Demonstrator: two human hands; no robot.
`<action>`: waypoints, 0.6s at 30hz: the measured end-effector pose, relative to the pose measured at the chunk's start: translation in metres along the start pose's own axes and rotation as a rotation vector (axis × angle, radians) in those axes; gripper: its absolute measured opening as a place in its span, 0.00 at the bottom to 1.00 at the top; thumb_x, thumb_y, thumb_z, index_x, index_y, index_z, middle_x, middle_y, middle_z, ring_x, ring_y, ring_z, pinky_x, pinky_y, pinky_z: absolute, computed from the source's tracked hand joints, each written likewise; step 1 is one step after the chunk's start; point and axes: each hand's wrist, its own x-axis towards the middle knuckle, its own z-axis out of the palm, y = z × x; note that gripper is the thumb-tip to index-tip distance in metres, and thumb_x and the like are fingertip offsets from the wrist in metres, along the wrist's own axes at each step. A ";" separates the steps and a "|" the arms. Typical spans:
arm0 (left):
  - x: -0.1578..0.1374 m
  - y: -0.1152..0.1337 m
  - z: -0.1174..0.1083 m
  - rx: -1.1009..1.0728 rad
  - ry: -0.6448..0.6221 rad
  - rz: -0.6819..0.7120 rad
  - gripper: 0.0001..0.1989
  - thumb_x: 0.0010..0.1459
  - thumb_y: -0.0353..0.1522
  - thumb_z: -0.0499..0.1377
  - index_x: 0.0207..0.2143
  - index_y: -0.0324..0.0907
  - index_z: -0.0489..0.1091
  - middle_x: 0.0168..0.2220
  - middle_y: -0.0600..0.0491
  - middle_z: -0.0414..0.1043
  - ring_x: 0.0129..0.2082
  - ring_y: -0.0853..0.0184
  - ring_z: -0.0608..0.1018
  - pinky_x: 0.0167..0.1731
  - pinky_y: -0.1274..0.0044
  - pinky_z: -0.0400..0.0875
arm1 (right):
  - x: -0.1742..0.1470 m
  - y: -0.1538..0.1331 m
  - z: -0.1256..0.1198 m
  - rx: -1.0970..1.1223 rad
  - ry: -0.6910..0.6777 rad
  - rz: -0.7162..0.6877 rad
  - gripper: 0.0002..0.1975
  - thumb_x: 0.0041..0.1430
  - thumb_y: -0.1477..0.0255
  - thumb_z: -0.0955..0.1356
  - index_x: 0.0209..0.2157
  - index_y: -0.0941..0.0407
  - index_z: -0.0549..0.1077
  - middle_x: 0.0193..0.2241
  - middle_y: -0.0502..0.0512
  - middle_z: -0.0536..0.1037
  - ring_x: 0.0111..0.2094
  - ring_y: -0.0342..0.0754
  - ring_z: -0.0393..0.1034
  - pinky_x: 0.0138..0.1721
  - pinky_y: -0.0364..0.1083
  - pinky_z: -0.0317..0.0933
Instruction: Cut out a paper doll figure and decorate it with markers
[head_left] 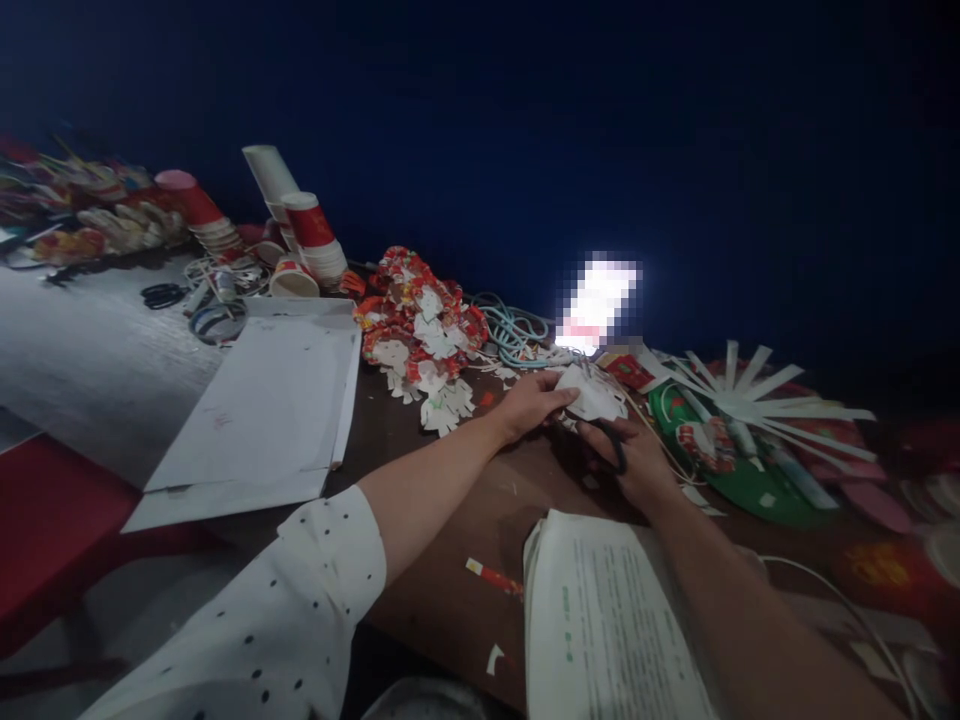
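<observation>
- Holding a white paper cut-out [592, 395] above the brown table [457, 520], we pinch its near edge with our left hand [534, 402], fingers closed on the paper.
- Our right hand [634, 462] is wrapped around black scissors [613, 445], just under the cut-out; the blades are hidden, so we cannot tell whether they are open.
- We judge the cut-out light, thin and floppy, easy to tear or crease, so it is best held near the cutting line, by a broad part rather than a narrow tab.
- A heap of red-and-white cut-outs [420, 330] lies nearby, beside stacked paper cups [315, 240]; a printed booklet [600, 630] lies close to us.
</observation>
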 end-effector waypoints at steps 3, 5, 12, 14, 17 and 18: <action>0.001 -0.002 -0.001 -0.003 -0.014 0.017 0.14 0.49 0.40 0.64 0.30 0.37 0.68 0.17 0.60 0.59 0.14 0.78 0.58 0.15 0.81 0.50 | -0.002 -0.006 0.001 -0.023 0.012 -0.002 0.22 0.40 0.53 0.75 0.17 0.57 0.69 0.12 0.49 0.67 0.16 0.41 0.58 0.16 0.41 0.50; 0.002 -0.002 -0.002 -0.004 -0.016 0.022 0.15 0.49 0.40 0.64 0.30 0.37 0.68 0.17 0.60 0.60 0.14 0.79 0.58 0.15 0.81 0.49 | -0.002 -0.007 0.001 -0.027 0.025 0.008 0.22 0.40 0.53 0.75 0.17 0.57 0.69 0.12 0.49 0.66 0.15 0.41 0.58 0.16 0.41 0.49; 0.001 -0.001 -0.001 -0.026 -0.005 0.005 0.15 0.48 0.40 0.64 0.30 0.37 0.69 0.17 0.60 0.60 0.15 0.79 0.59 0.15 0.82 0.49 | -0.001 -0.005 -0.001 -0.091 0.038 -0.014 0.21 0.42 0.55 0.74 0.15 0.57 0.68 0.11 0.49 0.66 0.14 0.41 0.58 0.16 0.41 0.49; 0.001 -0.002 -0.001 -0.038 -0.007 0.009 0.15 0.48 0.40 0.64 0.29 0.37 0.68 0.17 0.59 0.60 0.14 0.79 0.59 0.15 0.82 0.49 | -0.001 -0.005 -0.002 -0.105 0.051 -0.019 0.21 0.42 0.56 0.74 0.15 0.57 0.68 0.11 0.49 0.66 0.15 0.41 0.59 0.15 0.41 0.49; 0.001 -0.002 -0.001 -0.052 -0.008 0.013 0.15 0.47 0.39 0.65 0.29 0.37 0.69 0.17 0.59 0.60 0.14 0.79 0.59 0.15 0.82 0.49 | 0.000 -0.005 -0.004 -0.119 0.040 -0.017 0.20 0.43 0.57 0.74 0.16 0.57 0.68 0.11 0.49 0.67 0.14 0.41 0.59 0.16 0.41 0.50; 0.001 -0.002 -0.001 -0.055 -0.007 0.010 0.15 0.47 0.39 0.65 0.29 0.37 0.69 0.17 0.59 0.60 0.14 0.79 0.59 0.15 0.82 0.49 | 0.000 -0.005 -0.004 -0.123 0.033 -0.016 0.20 0.43 0.57 0.74 0.16 0.57 0.68 0.11 0.49 0.68 0.14 0.41 0.59 0.16 0.41 0.50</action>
